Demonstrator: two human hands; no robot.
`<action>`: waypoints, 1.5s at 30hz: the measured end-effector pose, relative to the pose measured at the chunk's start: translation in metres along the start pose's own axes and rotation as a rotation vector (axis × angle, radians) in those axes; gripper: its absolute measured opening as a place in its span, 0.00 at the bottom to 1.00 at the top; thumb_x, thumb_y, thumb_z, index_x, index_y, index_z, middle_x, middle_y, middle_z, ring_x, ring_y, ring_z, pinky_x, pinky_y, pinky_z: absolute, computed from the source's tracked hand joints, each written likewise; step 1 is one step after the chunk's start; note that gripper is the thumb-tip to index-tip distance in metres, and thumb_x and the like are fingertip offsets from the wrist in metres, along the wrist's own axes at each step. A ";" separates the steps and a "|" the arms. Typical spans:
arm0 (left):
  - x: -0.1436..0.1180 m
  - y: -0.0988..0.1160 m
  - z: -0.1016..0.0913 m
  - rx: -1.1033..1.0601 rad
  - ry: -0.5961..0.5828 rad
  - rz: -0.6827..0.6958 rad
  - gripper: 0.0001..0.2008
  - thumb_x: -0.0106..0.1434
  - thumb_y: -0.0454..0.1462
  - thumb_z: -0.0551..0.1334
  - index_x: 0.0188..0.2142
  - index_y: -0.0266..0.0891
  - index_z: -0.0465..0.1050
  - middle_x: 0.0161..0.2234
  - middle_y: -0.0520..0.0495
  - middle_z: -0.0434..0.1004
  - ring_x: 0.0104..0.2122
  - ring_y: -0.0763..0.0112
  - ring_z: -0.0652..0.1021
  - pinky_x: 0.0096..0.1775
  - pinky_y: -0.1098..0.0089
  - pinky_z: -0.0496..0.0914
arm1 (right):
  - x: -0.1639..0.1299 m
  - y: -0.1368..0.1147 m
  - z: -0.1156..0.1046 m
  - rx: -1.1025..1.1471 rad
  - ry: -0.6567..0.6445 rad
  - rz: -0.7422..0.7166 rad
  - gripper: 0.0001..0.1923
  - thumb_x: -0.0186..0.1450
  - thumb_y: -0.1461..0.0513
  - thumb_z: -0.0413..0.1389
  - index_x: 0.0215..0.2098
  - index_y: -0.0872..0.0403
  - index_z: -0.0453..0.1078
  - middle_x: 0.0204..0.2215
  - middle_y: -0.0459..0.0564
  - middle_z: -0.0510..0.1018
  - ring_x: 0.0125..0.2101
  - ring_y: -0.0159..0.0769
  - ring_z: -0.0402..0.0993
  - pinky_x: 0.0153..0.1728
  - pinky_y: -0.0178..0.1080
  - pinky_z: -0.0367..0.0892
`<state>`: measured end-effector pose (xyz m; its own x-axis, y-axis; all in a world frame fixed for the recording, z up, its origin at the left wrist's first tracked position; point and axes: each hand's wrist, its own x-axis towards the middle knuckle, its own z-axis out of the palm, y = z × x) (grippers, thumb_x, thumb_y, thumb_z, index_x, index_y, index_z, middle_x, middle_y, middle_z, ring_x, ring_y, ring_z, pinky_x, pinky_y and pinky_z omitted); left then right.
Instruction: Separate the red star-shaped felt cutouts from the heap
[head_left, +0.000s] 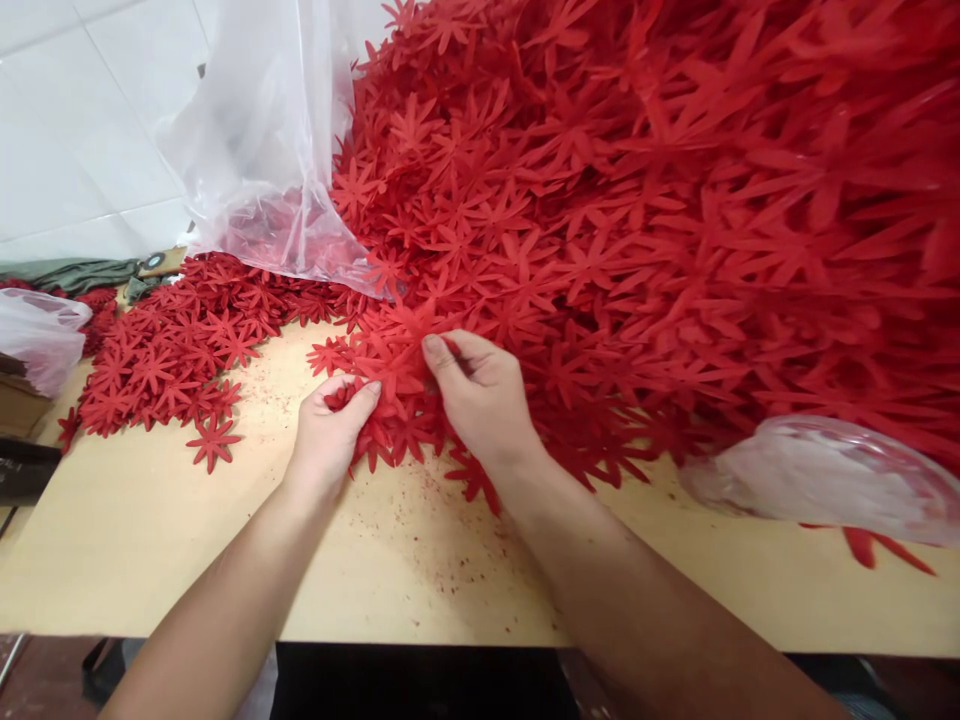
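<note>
Between my two hands is a red flower-shaped cutout [390,372] with long narrow petals, lying over other cutouts. My left hand [330,428] pinches red petals between thumb and fingers at its left side. At its upper right, my right hand [480,385] is closed with thumb against forefinger, and a bit of red shows in the grip. More cutouts peek out below and between the hands. A large heap of the same red cutouts [570,230] rises behind and to the right.
A smaller pile of red cutouts [172,350] lies at left, with one single cutout [213,442] in front of it. A clear plastic bag [277,150] stands behind. At right sits a clear plastic container [832,475] with whitish contents. Red crumbs dot the pale table [360,590].
</note>
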<state>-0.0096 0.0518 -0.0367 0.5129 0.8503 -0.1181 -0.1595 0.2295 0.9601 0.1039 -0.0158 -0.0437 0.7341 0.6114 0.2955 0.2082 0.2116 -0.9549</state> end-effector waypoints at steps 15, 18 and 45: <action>0.003 -0.001 -0.004 0.117 -0.077 0.049 0.15 0.42 0.41 0.73 0.21 0.37 0.70 0.20 0.55 0.72 0.20 0.80 0.70 0.27 0.75 0.67 | 0.002 -0.004 -0.003 -0.062 -0.251 0.041 0.17 0.55 0.49 0.61 0.24 0.55 0.68 0.22 0.47 0.73 0.26 0.34 0.70 0.29 0.38 0.67; 0.003 0.000 -0.003 0.143 -0.070 0.023 0.15 0.40 0.41 0.74 0.22 0.37 0.71 0.19 0.55 0.72 0.19 0.80 0.69 0.25 0.75 0.67 | 0.010 0.005 -0.009 -0.022 -0.055 0.024 0.11 0.58 0.54 0.59 0.27 0.53 0.68 0.22 0.46 0.72 0.23 0.31 0.68 0.27 0.37 0.67; 0.006 -0.001 -0.006 0.006 -0.081 -0.007 0.19 0.51 0.53 0.66 0.28 0.38 0.73 0.26 0.51 0.78 0.31 0.70 0.77 0.37 0.70 0.70 | 0.009 -0.003 -0.013 -0.157 0.048 -0.003 0.19 0.63 0.52 0.53 0.20 0.52 0.58 0.16 0.40 0.56 0.18 0.26 0.51 0.20 0.34 0.53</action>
<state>-0.0110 0.0597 -0.0395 0.5808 0.8074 -0.1037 -0.1510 0.2320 0.9609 0.1181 -0.0209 -0.0386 0.7627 0.5726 0.3006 0.3062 0.0898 -0.9477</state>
